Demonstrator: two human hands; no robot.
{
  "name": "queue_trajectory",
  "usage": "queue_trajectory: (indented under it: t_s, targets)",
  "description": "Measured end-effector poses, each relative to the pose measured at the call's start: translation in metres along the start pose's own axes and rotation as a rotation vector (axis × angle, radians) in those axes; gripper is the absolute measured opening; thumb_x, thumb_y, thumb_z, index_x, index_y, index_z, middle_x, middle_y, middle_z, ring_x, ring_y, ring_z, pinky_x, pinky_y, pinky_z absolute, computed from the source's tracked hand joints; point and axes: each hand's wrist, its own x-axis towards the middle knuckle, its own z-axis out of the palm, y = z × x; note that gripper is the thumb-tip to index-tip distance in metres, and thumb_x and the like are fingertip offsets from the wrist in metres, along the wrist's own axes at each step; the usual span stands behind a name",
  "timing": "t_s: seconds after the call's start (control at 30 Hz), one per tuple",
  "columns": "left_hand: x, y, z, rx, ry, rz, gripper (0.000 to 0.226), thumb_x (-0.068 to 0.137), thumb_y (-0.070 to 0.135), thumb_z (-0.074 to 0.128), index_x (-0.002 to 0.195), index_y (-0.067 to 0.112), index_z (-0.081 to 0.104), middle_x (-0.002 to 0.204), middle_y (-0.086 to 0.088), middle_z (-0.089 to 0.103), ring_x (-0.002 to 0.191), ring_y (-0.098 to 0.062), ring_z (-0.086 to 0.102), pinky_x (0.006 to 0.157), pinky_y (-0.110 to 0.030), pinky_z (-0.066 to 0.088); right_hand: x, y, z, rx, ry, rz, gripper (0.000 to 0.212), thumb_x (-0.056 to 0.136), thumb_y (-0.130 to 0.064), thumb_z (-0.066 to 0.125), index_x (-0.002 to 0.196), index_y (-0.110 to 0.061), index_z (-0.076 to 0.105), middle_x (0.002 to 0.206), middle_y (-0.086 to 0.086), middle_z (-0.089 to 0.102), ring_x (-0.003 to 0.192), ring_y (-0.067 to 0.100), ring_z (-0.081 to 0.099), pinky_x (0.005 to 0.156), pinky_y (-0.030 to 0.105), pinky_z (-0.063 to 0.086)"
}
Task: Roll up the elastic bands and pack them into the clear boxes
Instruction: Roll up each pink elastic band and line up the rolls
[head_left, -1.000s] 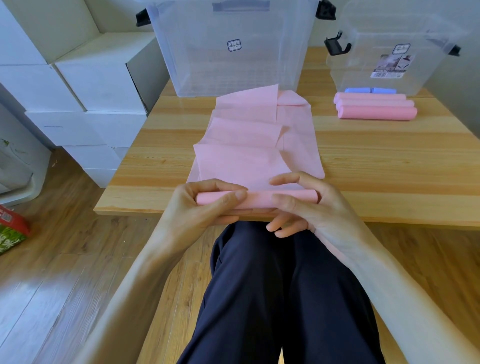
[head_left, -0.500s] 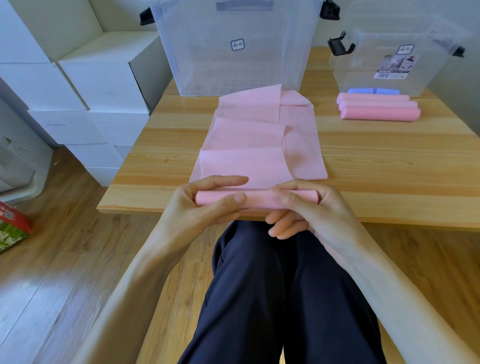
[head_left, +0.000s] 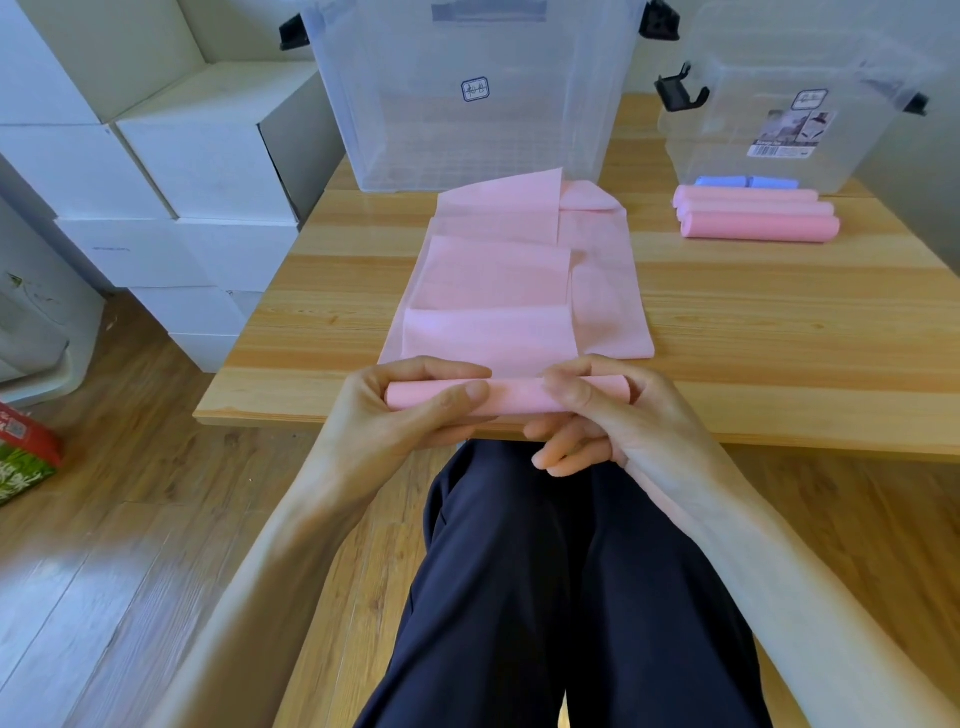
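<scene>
A long pink elastic band lies in loose folds down the middle of the wooden table. Its near end is wound into a tight roll at the table's front edge. My left hand grips the roll's left half, thumb on top. My right hand pinches the right half between thumb and index finger, the other fingers curled below the edge. Two clear boxes stand at the back: a big one in the middle and a smaller one at the right.
Three finished pink rolls and a blue roll lie before the smaller box. White cartons are stacked left of the table. A red and green package sits on the floor. My dark trousers are under the table's edge.
The roll has turned a little further up the band and grown slightly. My right thumb and index finger have closed in on its top. The view has shifted slightly.
</scene>
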Motion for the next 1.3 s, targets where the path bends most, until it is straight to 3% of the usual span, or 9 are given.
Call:
queue_trajectory:
  t_s: [0.1, 0.23, 0.33, 0.5, 0.7, 0.87, 1.0, 1.1, 1.3]
  targets:
    - [0.0006, 0.001, 0.0014, 0.06, 0.021, -0.006, 0.019, 0.07, 0.029, 0.074, 0.084, 0.017, 0.078, 0.086, -0.002, 0.078, 0.081, -0.013, 0.075, 0.065, -0.018, 0.057, 0.0003, 0.0018, -0.0004, -0.04, -0.01, -0.014, 0.044, 0.071, -0.029, 0.077, 0.113, -0.02, 0.068, 0.075, 0.012, 0.074, 0.072, 0.029, 0.074, 0.063, 0.031, 0.06]
    - [0.0004, 0.0018, 0.0009, 0.017, -0.016, -0.012, 0.03, 0.072, 0.029, 0.071, 0.097, 0.014, 0.076, 0.092, -0.005, 0.078, 0.088, -0.016, 0.075, 0.071, -0.019, 0.058, 0.0002, 0.0018, 0.001, -0.019, 0.028, -0.039, 0.025, 0.076, -0.028, 0.073, 0.095, -0.012, 0.073, 0.074, 0.014, 0.074, 0.062, 0.028, 0.073, 0.055, 0.029, 0.059]
    - [0.0005, 0.0006, -0.0004, 0.014, -0.043, -0.001, 0.025, 0.072, 0.024, 0.072, 0.094, 0.014, 0.078, 0.098, -0.003, 0.077, 0.092, -0.015, 0.074, 0.073, -0.02, 0.058, -0.0002, 0.0014, 0.0008, -0.005, 0.044, -0.023, 0.028, 0.078, -0.036, 0.07, 0.085, -0.009, 0.072, 0.072, 0.019, 0.072, 0.055, 0.027, 0.07, 0.05, 0.028, 0.056]
    - [0.001, -0.0006, -0.0003, 0.067, -0.006, -0.008, 0.028, 0.074, 0.032, 0.07, 0.094, 0.013, 0.078, 0.098, -0.001, 0.077, 0.091, -0.013, 0.074, 0.068, -0.018, 0.057, -0.0008, 0.0017, 0.0002, -0.012, -0.002, -0.007, 0.033, 0.074, -0.028, 0.075, 0.106, -0.018, 0.073, 0.079, 0.014, 0.075, 0.069, 0.03, 0.074, 0.058, 0.028, 0.059]
    - [0.0012, -0.0017, -0.0009, 0.005, -0.062, -0.014, 0.025, 0.069, 0.029, 0.073, 0.091, 0.017, 0.08, 0.099, -0.004, 0.077, 0.093, -0.018, 0.074, 0.074, -0.02, 0.059, -0.0013, 0.0015, 0.0003, 0.002, 0.057, -0.021, 0.031, 0.074, -0.038, 0.071, 0.087, -0.011, 0.076, 0.077, 0.018, 0.074, 0.06, 0.029, 0.072, 0.052, 0.028, 0.057]
    - [0.0014, -0.001, 0.0008, 0.098, -0.043, -0.015, 0.027, 0.076, 0.032, 0.07, 0.094, 0.014, 0.078, 0.094, -0.003, 0.078, 0.089, -0.015, 0.074, 0.069, -0.019, 0.058, -0.0036, 0.0007, -0.0018, -0.049, -0.015, -0.003, 0.043, 0.071, -0.029, 0.076, 0.112, -0.019, 0.07, 0.075, 0.012, 0.075, 0.072, 0.029, 0.075, 0.063, 0.029, 0.06]
    - [0.002, -0.0013, -0.0004, 0.067, -0.1, -0.029, 0.028, 0.079, 0.033, 0.076, 0.103, 0.017, 0.076, 0.103, -0.005, 0.076, 0.099, -0.018, 0.073, 0.077, -0.023, 0.059, -0.0051, 0.002, -0.0026, -0.061, 0.022, -0.022, 0.025, 0.077, -0.027, 0.073, 0.098, -0.012, 0.074, 0.08, 0.011, 0.076, 0.067, 0.028, 0.074, 0.059, 0.029, 0.06]
    - [0.0016, -0.0024, -0.0003, 0.027, -0.129, -0.045, 0.027, 0.078, 0.027, 0.078, 0.103, 0.017, 0.076, 0.103, -0.01, 0.076, 0.1, -0.022, 0.073, 0.081, -0.025, 0.059, -0.0068, 0.0023, -0.0027, -0.044, 0.034, -0.002, 0.031, 0.079, -0.036, 0.067, 0.091, -0.009, 0.073, 0.078, 0.015, 0.075, 0.063, 0.029, 0.073, 0.055, 0.029, 0.059]
    - [0.0033, -0.0046, 0.0032, 0.087, -0.039, -0.034, 0.031, 0.076, 0.033, 0.07, 0.098, 0.012, 0.076, 0.094, -0.007, 0.077, 0.092, -0.018, 0.074, 0.072, -0.021, 0.059, -0.008, 0.0076, -0.0066, -0.052, 0.014, 0.017, 0.037, 0.072, -0.025, 0.077, 0.105, -0.011, 0.071, 0.086, 0.013, 0.075, 0.071, 0.028, 0.074, 0.059, 0.03, 0.06]
